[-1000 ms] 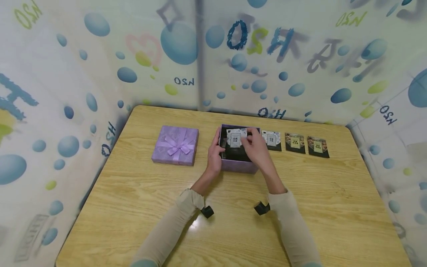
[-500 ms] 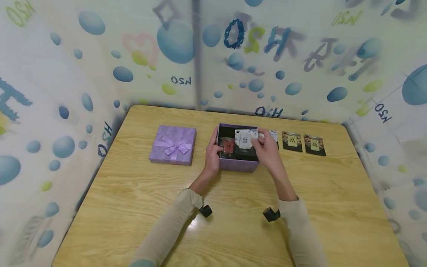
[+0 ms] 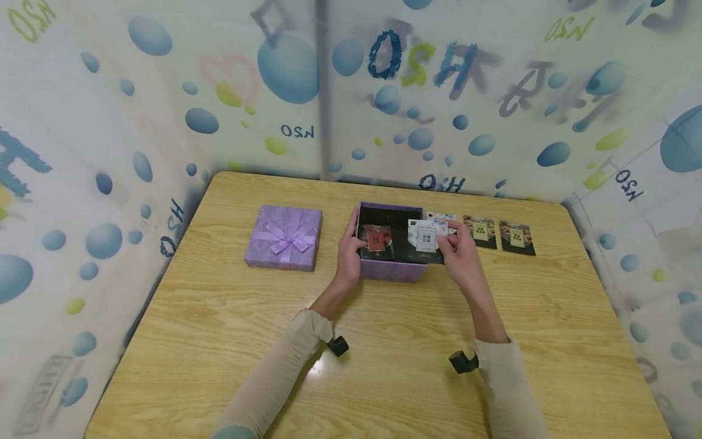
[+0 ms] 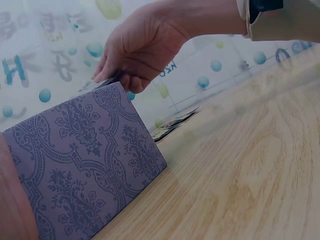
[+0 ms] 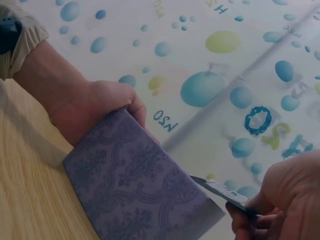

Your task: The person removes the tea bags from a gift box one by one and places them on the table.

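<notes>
Pale walls, bubble-printed in blue and green, back and flank a wood-grained table.

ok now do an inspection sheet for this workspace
Surface: light wooden table
Job's things: open purple patterned box with red-labelled black packet inside; purple square ribboned lid to its left; flat white-and-black packet at the box's right edge; partly hidden white packet and two yellow-labelled black packets farther right
Clutter: nothing seen
Hands: left hand grips the box's left side; right hand pinches the white-and-black packet
Cables: nothing seen
Surroundings: white walls printed with blue bubbles
</notes>
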The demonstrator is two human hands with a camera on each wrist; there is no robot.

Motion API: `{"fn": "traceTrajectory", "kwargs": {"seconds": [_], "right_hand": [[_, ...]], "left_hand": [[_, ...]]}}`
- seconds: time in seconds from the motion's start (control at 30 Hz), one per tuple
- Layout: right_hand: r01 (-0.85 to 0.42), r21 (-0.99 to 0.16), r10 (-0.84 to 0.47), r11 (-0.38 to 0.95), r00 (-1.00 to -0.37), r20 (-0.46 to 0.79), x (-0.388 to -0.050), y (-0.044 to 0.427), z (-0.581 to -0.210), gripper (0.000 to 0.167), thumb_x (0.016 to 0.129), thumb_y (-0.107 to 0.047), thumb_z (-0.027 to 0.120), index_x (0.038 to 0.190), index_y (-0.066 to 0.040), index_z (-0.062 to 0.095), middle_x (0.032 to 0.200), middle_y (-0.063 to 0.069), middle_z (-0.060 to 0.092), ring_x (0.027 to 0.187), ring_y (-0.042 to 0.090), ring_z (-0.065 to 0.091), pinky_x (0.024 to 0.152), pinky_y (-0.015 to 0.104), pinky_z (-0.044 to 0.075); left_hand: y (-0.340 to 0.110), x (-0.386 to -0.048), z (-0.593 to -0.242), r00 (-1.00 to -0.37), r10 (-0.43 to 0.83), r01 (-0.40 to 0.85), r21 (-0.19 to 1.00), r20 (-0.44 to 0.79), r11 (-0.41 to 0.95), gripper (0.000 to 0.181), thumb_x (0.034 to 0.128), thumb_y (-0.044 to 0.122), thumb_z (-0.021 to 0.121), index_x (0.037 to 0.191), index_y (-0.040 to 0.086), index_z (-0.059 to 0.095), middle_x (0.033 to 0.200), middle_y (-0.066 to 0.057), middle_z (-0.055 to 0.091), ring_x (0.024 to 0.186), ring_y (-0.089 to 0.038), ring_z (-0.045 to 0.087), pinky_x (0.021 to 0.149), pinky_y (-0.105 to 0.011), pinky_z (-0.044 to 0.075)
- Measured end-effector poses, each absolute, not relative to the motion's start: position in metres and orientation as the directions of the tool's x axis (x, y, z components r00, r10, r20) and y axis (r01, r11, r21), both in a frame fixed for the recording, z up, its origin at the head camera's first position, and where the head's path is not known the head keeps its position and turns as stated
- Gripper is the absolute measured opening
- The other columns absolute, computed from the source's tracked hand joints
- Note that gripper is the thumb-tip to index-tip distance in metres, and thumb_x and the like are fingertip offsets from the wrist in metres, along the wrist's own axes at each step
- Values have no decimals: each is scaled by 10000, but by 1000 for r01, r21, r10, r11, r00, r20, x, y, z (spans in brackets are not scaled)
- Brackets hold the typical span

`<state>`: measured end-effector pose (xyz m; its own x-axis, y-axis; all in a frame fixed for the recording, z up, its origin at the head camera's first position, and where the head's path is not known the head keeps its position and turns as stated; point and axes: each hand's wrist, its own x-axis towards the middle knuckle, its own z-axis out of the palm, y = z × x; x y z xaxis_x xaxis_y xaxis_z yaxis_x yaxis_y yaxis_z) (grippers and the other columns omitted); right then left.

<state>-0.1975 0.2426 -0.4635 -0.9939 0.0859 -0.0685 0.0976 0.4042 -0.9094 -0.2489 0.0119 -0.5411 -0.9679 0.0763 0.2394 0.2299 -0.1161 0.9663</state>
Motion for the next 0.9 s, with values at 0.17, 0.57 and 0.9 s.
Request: {"fn": "traceTrajectory", "kwargs": {"seconds": [0.17,0.57,0.9], "right_hand": [[118,-902,90,414,-992,-88,-195,252,-464,509,1111,-125,450,1574,21,300,721,13,280,569,120,247,567,313,303],[160,-876,128,455,-985,-114,-192,284,-461,498,1116,-134,443,1572,24,319,957,158,558,693,127,383,619,306,362],[249,-844,76,474,-967,-242,-194,310,-467,540,1112,-130,454,1573,73,260,1147,289,622,867,274,634,731,351,458]], "left_hand": [[11,-248,-542,-970,77,219,968,229,-121,770,911,-64,309,1663,98,266,1727,-44,229,1591,-193,156,1135,-536,248],[14,-250,-543,-971,73,217,968,228,-130,756,912,-55,304,1657,70,265,1723,-72,241,1583,-184,194,1230,-464,233],[12,-250,-541,-973,73,206,965,220,-166,775,907,-61,303,1665,96,263,1724,-48,243,1582,-180,198,1227,-510,228]]}}
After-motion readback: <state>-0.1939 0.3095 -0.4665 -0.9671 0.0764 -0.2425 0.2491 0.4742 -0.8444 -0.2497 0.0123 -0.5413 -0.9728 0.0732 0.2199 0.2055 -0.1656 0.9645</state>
